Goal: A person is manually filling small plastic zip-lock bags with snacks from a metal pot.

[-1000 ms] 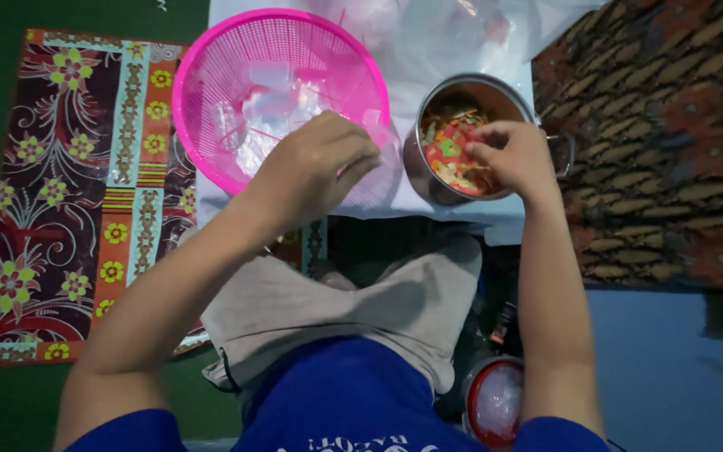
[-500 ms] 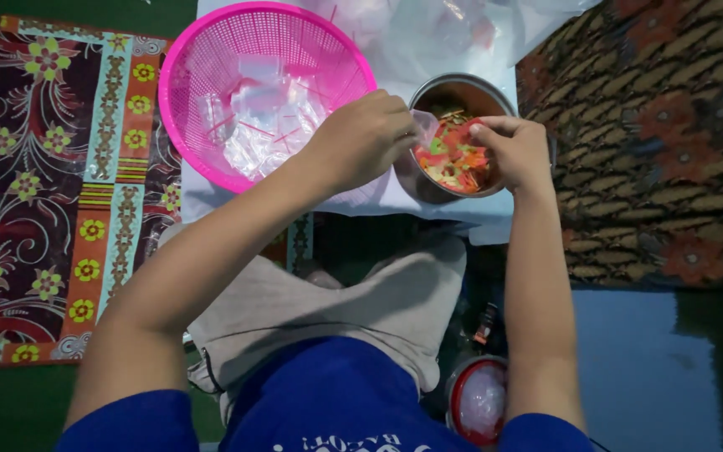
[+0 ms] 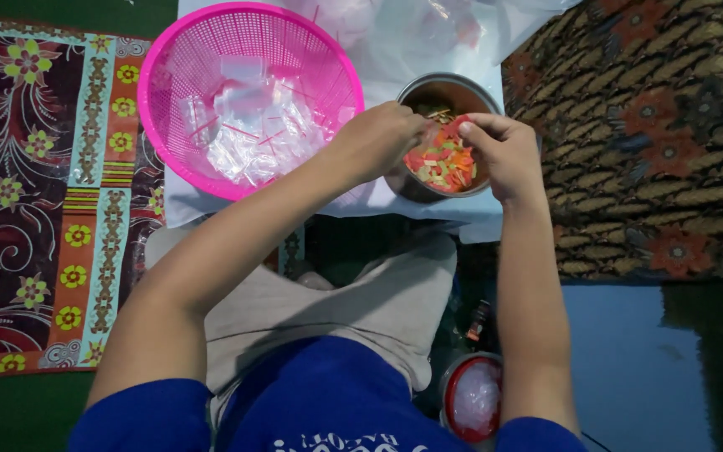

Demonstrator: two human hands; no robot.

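A metal pot holds colourful red, orange and green snack pieces. My left hand is closed at the pot's left rim, pinching what looks like a small clear plastic bag; the bag is mostly hidden. My right hand hovers over the pot's right side, its fingers curled on a few red snack pieces. The fingertips of both hands nearly meet above the pot. To the left, a round pink mesh basket contains several small clear plastic bags.
Basket and pot rest on a white plastic sheet. A floral mat lies at left, a brown patterned cloth at right. A red-rimmed round container sits by my right elbow. My knees are below the pot.
My left hand has left the pink basket and moved right to the pot. My right hand has risen out of the snack pieces to meet it.
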